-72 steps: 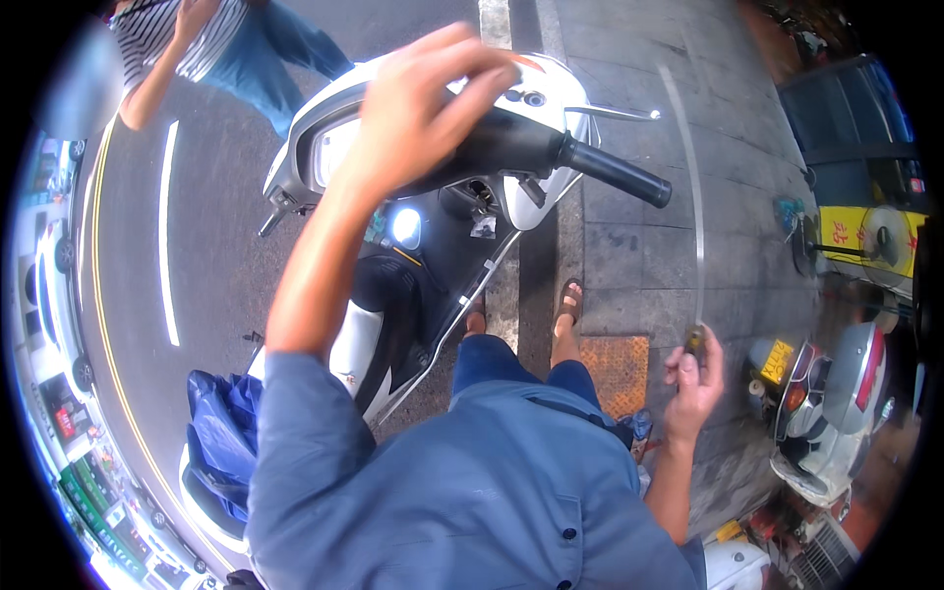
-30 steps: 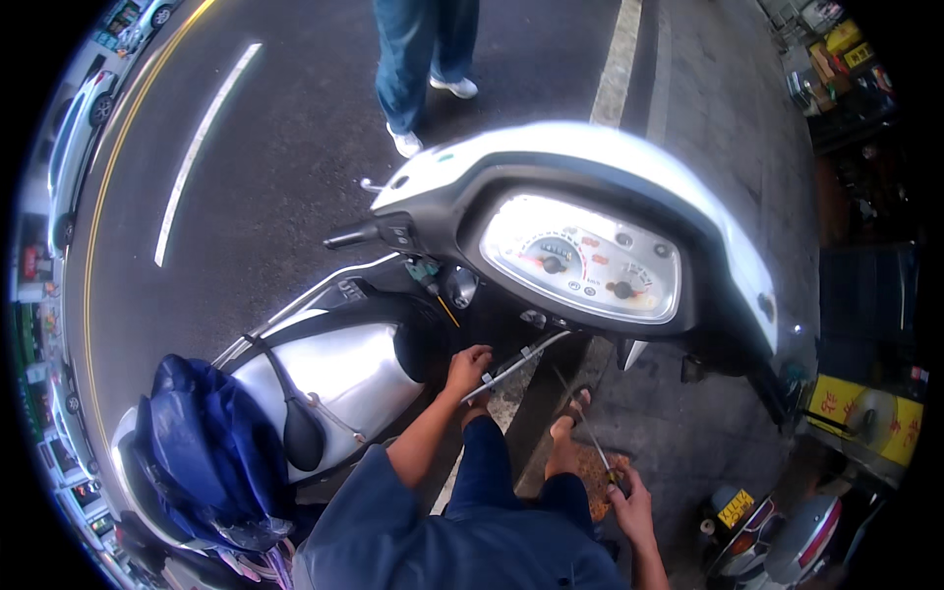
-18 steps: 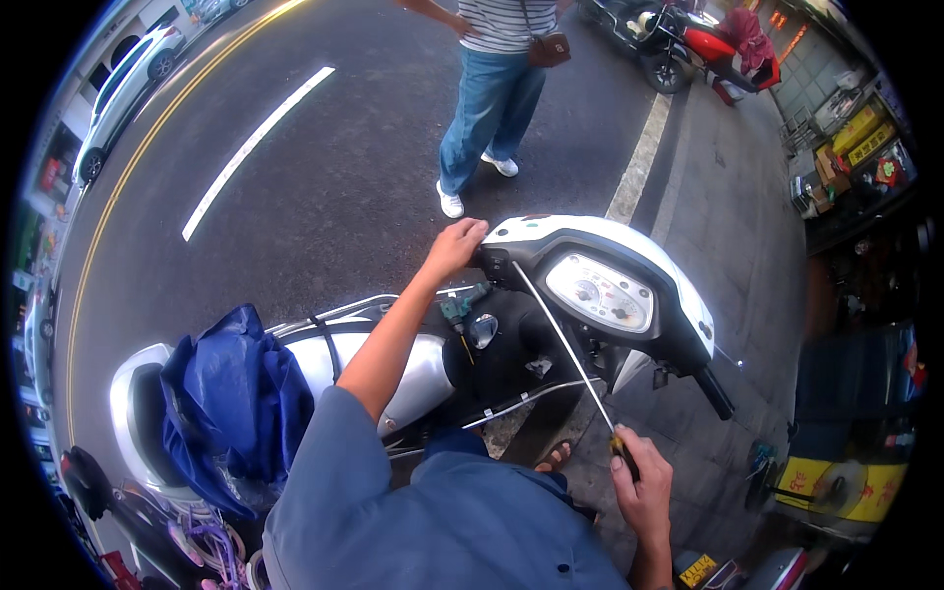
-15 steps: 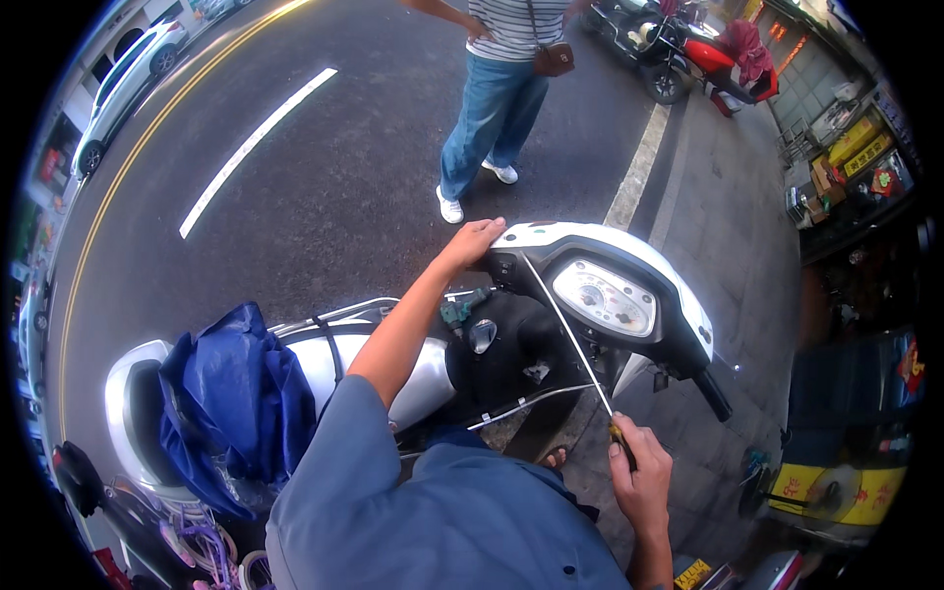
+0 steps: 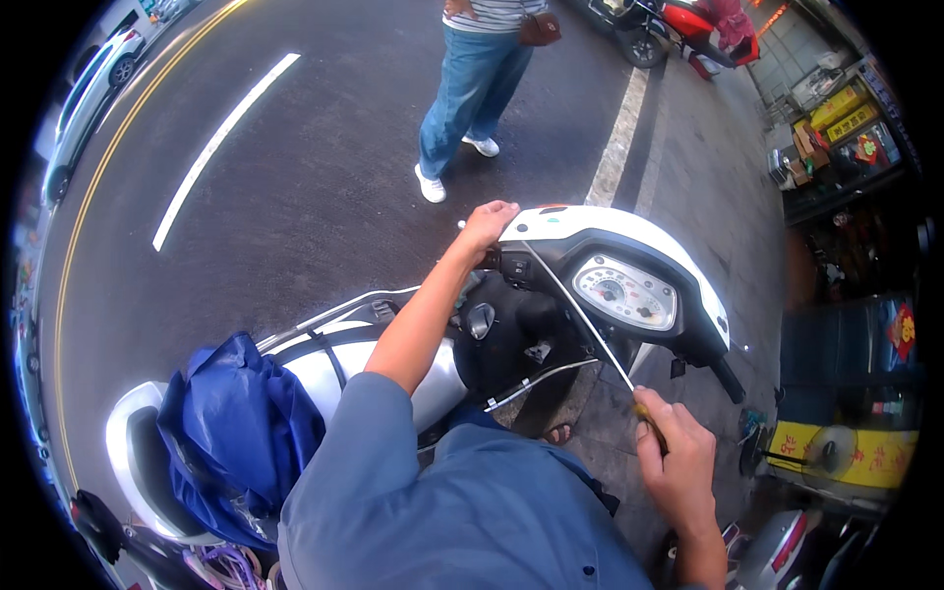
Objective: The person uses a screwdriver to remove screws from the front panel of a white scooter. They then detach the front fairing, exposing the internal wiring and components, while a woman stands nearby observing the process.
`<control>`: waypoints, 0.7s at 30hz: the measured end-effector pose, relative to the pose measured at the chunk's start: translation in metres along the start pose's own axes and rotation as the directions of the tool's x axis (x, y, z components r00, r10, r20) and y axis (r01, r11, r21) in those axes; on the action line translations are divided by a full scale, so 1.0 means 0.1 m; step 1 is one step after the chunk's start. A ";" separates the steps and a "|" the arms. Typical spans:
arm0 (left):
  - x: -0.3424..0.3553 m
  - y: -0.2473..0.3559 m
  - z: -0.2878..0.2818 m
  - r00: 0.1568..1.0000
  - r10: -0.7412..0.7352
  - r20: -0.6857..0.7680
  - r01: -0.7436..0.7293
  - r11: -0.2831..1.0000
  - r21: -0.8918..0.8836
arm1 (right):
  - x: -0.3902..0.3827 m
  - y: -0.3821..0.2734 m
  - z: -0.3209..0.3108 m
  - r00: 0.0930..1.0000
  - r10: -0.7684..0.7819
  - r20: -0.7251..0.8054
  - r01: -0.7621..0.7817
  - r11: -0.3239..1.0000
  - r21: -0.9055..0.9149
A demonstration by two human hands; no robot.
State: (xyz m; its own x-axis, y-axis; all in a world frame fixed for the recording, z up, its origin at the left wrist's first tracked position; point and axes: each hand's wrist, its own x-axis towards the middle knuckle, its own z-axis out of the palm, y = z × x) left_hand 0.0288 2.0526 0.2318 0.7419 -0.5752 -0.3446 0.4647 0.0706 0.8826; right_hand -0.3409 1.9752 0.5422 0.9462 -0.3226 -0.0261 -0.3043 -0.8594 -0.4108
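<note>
Screwdriver [image 5: 587,325]: long pale shaft, yellow/dark handle, approx ctr of frame, running diag, tip up-left, handle low-right. R hand [image 5: 678,452] has it, right of ctr, lower half; fingers closed round the handle. Shaft passes just left of gauge cluster [image 5: 626,292]. Tip is at the L end of the white front cover [image 5: 610,222] of the scooter [image 5: 442,379], by the edge w/ the dark inner trim [image 5: 570,254]. Touching or just above: can't tell from this angle.

L hand [image 5: 489,226] upper ctr, on the L end of same cover, fingers close together, tips over the white edge. Thumb mostly hidden, so can't tell if firm grip or just resting. Switch block [image 5: 516,266] just below it, black.

Scooter spans lower left to right of ctr, bars at the right. R grip [image 5: 728,379] sticks out right of ctr, nobody's hand on it. Blue bundle [image 5: 241,433] on the rear, lower left. Round shiny part [image 5: 480,321] near ctr, ID unclear.

Bkgd: person [image 5: 477,84] standing top ctr, striped top, jeans, white shoes, brown bag [image 5: 540,29]. Red motorbike [image 5: 693,25] top right. White car [image 5: 93,93] upper left. Fan [image 5: 829,450] + yellow panel [image 5: 875,460] lower right.
</note>
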 end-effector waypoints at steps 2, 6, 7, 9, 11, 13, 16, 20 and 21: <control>-0.12 0.05 -0.03 0.995 0.094 0.045 -0.098 0.990 0.103 | -0.02 0.07 -0.03 0.995 0.096 0.017 -0.098 0.984 0.148; -0.43 0.28 -0.02 0.964 0.172 0.203 -0.220 0.944 0.245 | -0.43 0.41 -0.23 0.948 0.308 -0.079 -0.267 0.906 0.328; -0.50 0.33 -0.03 0.944 0.206 0.258 -0.280 0.913 0.296 | -0.55 0.41 -0.34 0.922 0.368 -0.120 -0.312 0.891 0.330; -0.53 0.36 -0.07 0.919 0.240 0.313 -0.346 0.872 0.345 | -0.78 0.46 -0.49 0.884 0.404 -0.235 -0.349 0.905 0.242; -0.51 0.35 -0.09 0.916 0.243 0.318 -0.352 0.868 0.350 | -0.86 0.39 -0.64 0.866 0.468 -0.176 -0.418 0.870 0.261; -0.48 0.33 -0.12 0.899 0.289 0.330 -0.404 0.838 0.366 | -0.81 0.35 -0.70 0.869 0.474 -0.146 -0.437 0.871 0.226; -0.50 0.34 -0.01 0.906 0.290 0.310 -0.404 0.814 0.419 | -0.70 0.24 -0.76 0.879 0.447 -0.167 -0.417 0.890 0.187; -0.50 0.29 -0.01 0.907 0.315 0.279 -0.409 0.815 0.411 | -0.52 0.07 -1.00 0.884 0.449 -0.133 -0.437 0.893 0.110; -0.50 0.28 -0.02 0.907 0.322 0.271 -0.412 0.813 0.412 | -0.46 0.06 -1.05 0.907 0.402 -0.124 -0.400 0.916 0.044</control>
State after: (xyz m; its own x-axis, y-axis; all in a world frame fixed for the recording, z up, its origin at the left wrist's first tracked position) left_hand 0.0054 2.0847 0.2731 0.6915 -0.7200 0.0584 -0.1269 -0.0414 0.9911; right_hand -0.3976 1.9433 0.6369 0.7225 -0.6872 -0.0757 -0.6519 -0.6407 -0.4055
